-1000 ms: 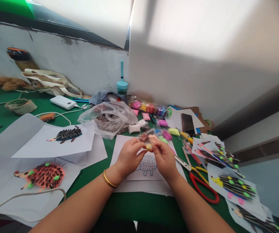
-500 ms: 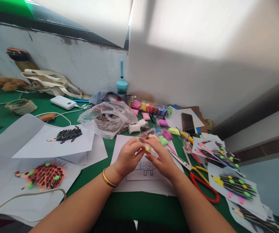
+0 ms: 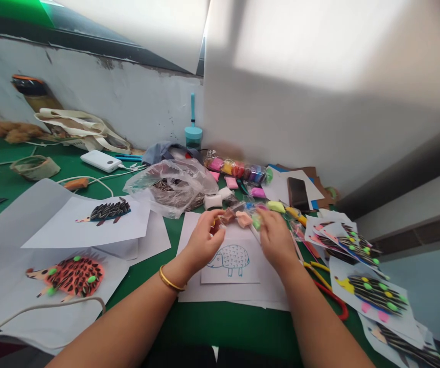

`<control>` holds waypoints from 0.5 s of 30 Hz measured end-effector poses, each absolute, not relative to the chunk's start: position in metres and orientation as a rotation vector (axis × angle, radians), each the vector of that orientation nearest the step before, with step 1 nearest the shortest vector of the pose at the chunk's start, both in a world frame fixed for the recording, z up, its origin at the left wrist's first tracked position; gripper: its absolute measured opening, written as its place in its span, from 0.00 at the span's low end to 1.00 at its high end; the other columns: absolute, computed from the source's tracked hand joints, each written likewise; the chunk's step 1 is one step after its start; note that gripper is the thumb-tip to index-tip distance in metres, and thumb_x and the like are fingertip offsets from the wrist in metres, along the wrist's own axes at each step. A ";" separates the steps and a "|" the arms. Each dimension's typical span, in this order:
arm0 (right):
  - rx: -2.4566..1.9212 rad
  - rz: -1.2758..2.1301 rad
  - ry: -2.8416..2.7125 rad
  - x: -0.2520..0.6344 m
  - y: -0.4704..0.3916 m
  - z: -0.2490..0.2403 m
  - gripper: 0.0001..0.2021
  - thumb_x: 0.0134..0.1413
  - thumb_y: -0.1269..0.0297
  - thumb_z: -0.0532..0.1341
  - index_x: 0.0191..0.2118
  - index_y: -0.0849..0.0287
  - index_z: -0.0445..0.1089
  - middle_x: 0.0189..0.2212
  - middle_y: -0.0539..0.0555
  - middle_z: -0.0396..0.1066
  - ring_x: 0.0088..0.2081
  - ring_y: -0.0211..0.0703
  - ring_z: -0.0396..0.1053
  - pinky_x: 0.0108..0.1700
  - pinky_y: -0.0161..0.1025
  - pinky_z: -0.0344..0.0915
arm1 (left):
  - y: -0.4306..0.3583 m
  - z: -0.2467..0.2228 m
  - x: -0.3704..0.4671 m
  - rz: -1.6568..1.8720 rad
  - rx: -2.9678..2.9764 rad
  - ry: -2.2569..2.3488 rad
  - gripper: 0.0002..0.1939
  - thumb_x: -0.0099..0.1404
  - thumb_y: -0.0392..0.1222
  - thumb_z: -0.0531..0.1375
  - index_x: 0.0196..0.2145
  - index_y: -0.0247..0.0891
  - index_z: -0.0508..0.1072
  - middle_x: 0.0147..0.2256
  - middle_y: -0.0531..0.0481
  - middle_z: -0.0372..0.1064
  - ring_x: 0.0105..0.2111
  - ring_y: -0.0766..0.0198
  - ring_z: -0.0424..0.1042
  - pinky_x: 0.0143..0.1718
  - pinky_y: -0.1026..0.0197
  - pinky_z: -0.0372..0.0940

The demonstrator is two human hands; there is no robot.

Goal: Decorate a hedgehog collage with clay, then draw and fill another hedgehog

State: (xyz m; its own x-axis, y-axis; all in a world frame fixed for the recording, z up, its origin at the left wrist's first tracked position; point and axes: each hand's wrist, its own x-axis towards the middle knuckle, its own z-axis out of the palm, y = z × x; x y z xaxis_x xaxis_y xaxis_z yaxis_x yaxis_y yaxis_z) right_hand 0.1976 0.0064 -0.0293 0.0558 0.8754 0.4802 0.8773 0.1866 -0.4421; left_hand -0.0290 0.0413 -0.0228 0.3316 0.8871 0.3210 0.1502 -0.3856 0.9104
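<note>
Drawing (image 3: 232,259) has near edge bare; left hand (image 3: 200,244), right hand (image 3: 278,243) half-curled, grip contents unclear.

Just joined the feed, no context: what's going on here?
A person is working bare-handed at a green table, with a blue animal drawing in front of them. The left hand has a small yellow piece at its fingers; the grip is hard to make out. The right hand is beside a green lump, contact unclear. Decorated animal pictures lie on both sides.

drawing (image 3: 230,259) on paper (image 3: 193,292), bag (image 3: 181,178) behind
</note>
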 end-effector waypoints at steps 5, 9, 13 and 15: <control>-1.992 -0.186 -1.680 0.233 0.012 -0.036 0.28 0.51 0.74 0.56 0.59 0.58 0.66 0.54 0.66 0.68 0.55 0.64 0.64 0.56 0.64 0.59 | 0.044 -0.018 -0.025 0.954 1.087 0.690 0.20 0.65 0.42 0.59 0.54 0.38 0.67 0.43 0.44 0.71 0.37 0.64 0.72 0.38 0.60 0.67; -1.731 -0.200 -1.736 0.209 0.007 -0.027 0.23 0.54 0.73 0.54 0.57 0.58 0.68 0.57 0.62 0.66 0.58 0.59 0.61 0.59 0.59 0.59 | 0.043 -0.010 -0.026 0.885 0.911 0.699 0.20 0.58 0.49 0.68 0.43 0.35 0.71 0.36 0.45 0.75 0.31 0.65 0.73 0.34 0.61 0.67; -1.349 0.043 -1.826 0.163 -0.006 -0.012 0.16 0.61 0.68 0.55 0.53 0.55 0.70 0.51 0.59 0.71 0.55 0.52 0.65 0.59 0.53 0.62 | 0.042 -0.011 -0.029 0.851 0.887 0.689 0.19 0.55 0.52 0.69 0.35 0.34 0.73 0.30 0.48 0.73 0.26 0.68 0.70 0.30 0.64 0.63; -1.254 0.152 -1.859 0.147 -0.012 -0.010 0.15 0.62 0.68 0.56 0.53 0.53 0.70 0.51 0.57 0.71 0.58 0.51 0.64 0.61 0.54 0.59 | 0.042 -0.013 -0.029 0.855 0.881 0.651 0.17 0.55 0.50 0.70 0.34 0.34 0.73 0.29 0.51 0.72 0.27 0.71 0.68 0.31 0.65 0.62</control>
